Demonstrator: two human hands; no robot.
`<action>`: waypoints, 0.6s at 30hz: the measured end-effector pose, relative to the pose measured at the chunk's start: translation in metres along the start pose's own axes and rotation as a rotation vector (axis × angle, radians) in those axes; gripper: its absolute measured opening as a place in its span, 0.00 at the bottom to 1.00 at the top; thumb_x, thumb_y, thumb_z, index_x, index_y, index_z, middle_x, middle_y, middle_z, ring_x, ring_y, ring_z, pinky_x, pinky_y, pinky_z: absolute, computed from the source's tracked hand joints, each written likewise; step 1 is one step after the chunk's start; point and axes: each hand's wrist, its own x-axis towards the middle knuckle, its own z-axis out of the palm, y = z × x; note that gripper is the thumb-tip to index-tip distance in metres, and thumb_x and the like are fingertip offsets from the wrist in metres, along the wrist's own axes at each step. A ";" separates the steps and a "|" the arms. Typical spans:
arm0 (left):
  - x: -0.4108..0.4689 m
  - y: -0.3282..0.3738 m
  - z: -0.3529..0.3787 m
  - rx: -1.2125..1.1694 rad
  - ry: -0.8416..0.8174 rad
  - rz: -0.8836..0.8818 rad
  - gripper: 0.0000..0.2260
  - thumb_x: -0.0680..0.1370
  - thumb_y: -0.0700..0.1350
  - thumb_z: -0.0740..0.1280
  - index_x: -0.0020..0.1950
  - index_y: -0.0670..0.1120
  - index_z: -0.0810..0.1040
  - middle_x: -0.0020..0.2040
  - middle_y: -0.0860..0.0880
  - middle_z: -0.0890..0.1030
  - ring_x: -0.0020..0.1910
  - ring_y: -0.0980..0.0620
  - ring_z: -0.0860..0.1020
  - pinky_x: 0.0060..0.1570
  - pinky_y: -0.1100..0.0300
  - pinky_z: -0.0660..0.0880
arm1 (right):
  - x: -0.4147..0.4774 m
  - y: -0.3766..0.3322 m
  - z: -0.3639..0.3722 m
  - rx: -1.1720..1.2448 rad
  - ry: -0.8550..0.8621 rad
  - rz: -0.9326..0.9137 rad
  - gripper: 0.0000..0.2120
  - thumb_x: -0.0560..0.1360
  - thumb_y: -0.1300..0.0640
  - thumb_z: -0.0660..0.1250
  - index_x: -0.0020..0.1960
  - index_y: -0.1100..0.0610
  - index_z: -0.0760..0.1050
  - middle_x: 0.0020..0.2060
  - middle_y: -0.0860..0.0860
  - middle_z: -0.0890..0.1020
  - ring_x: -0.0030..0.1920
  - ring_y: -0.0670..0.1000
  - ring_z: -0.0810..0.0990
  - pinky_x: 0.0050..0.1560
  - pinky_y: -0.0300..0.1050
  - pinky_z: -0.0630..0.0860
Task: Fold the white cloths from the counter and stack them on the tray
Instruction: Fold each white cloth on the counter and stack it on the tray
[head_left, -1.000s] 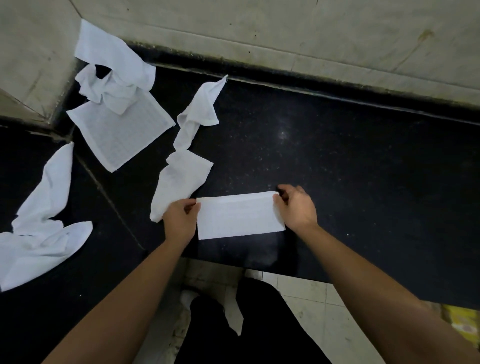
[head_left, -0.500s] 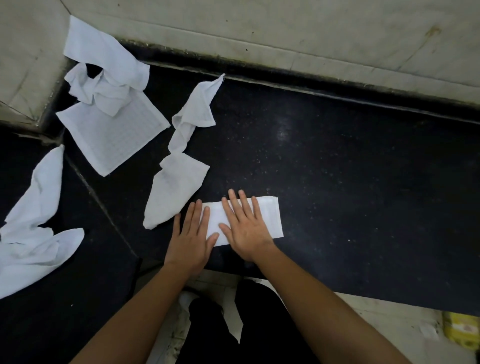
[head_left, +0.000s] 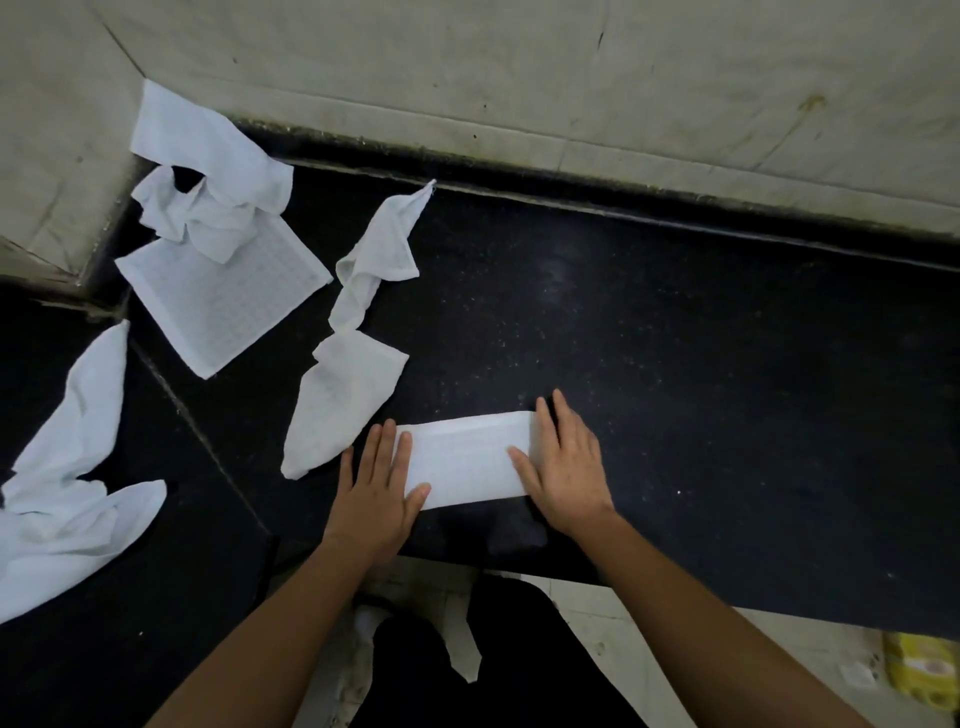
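Up at twelve o'clock runs a pale tiled wall (head_left: 571, 78), scuffed and stained, and a second wall (head_left: 47, 130) cuts in at ten o'clock to make a corner. Below them stretches the black speckled counter (head_left: 727, 389), with a grimy dark joint along its back edge (a faint sheen sits near the middle). A seam (head_left: 208, 441) slants across it at eight o'clock. Down at six, pale floor tiles (head_left: 623, 654); at four o'clock, something yellow (head_left: 922, 675) lies on them, too blurred to name.

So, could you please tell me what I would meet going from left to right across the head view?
Rumpled cloth at the left edge, flat square cloth, twisted cloth, folded cloth, right hand, yellow pack on the floor. The left hand overlaps the twisted cloth, so it is left out.
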 end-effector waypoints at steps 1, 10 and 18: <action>0.000 0.001 -0.003 0.001 -0.011 -0.006 0.34 0.82 0.63 0.40 0.81 0.44 0.47 0.81 0.42 0.47 0.80 0.44 0.48 0.74 0.40 0.55 | -0.007 0.000 -0.004 0.064 0.066 0.068 0.33 0.82 0.40 0.56 0.79 0.58 0.56 0.76 0.59 0.63 0.73 0.59 0.65 0.72 0.57 0.66; 0.003 0.010 -0.026 0.039 -0.054 -0.034 0.34 0.81 0.63 0.40 0.78 0.42 0.61 0.77 0.39 0.63 0.76 0.40 0.63 0.68 0.39 0.67 | -0.008 0.012 -0.036 0.241 -0.224 0.380 0.18 0.74 0.38 0.68 0.56 0.50 0.80 0.50 0.49 0.83 0.54 0.53 0.81 0.46 0.44 0.74; 0.000 0.014 -0.050 0.080 -0.069 0.012 0.29 0.82 0.59 0.55 0.77 0.43 0.63 0.76 0.41 0.66 0.72 0.42 0.68 0.67 0.44 0.69 | -0.004 0.006 -0.043 0.595 -0.266 0.535 0.06 0.74 0.50 0.66 0.44 0.51 0.79 0.44 0.49 0.85 0.48 0.51 0.82 0.45 0.42 0.75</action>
